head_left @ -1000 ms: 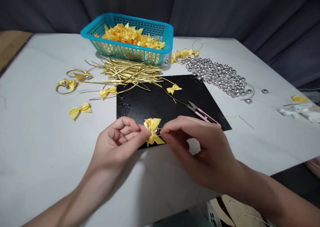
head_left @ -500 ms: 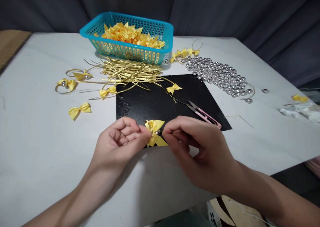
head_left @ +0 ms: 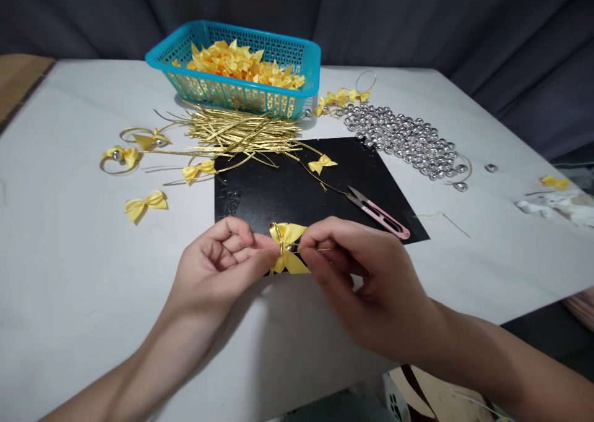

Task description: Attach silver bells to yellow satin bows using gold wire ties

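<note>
Between my hands, over the front edge of the black mat (head_left: 260, 193), is a yellow ribbon bow (head_left: 294, 262) with gold cord looped around it and a silver bell (head_left: 290, 247) at its middle. The thumb and forefinger of my left hand (head_left: 227, 258) pinch the bow's left side. My right hand (head_left: 357, 261) is closed in a pinch on the thin gold cord (head_left: 323, 249) coming out to the right of the bell. Its curled fingers partly hide the cord. Pink thread snips (head_left: 380, 215) lie on the mat just beyond my right hand.
At the back stands a blue basket (head_left: 185, 57) of yellow bows. Gold cords (head_left: 245, 131) are heaped before it. Silver bells (head_left: 403, 140) spread at the right rear. Loose bows (head_left: 146, 205) and finished-looking loops (head_left: 118, 159) lie left. A white cloth-like thing (head_left: 557, 204) sits far right.
Hardly anything differs. My right fingertips have shifted very slightly left, closer to the bell, and the whole view has moved a little.
</note>
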`<state>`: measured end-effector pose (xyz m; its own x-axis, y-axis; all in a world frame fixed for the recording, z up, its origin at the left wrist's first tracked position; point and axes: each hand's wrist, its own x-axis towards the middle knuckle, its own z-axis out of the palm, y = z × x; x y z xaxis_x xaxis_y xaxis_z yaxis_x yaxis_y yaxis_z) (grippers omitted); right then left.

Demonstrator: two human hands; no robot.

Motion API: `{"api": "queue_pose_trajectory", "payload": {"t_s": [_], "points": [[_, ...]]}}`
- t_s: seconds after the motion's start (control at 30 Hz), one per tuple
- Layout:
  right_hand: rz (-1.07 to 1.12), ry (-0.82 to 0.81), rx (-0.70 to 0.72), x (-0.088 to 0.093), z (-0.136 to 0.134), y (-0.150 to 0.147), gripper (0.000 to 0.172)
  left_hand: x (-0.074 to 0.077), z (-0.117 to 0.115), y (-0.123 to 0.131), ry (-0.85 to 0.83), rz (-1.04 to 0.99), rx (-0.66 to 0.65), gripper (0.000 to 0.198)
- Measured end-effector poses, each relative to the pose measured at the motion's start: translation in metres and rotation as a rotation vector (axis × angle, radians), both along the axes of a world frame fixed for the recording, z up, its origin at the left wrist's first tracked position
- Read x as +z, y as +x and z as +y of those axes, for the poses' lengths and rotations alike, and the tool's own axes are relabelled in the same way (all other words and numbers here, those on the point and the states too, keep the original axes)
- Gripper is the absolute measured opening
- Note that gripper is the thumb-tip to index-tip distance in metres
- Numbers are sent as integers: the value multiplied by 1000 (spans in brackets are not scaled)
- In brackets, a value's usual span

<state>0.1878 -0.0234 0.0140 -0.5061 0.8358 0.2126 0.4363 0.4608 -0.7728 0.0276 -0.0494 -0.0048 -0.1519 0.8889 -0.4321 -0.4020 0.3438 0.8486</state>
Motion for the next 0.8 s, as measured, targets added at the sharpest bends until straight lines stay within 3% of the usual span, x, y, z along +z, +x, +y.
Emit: {"api": "queue_pose_trajectory", "payload": {"t_s": [0.57, 0.8], "points": [[25, -168, -35, -3, -4, 2, 10, -1, -1, 2, -8, -45, 4, 21], [1, -32, -31, -4, -3, 1, 10, 0, -2, 2, 3, -50, -39, 20]]}}
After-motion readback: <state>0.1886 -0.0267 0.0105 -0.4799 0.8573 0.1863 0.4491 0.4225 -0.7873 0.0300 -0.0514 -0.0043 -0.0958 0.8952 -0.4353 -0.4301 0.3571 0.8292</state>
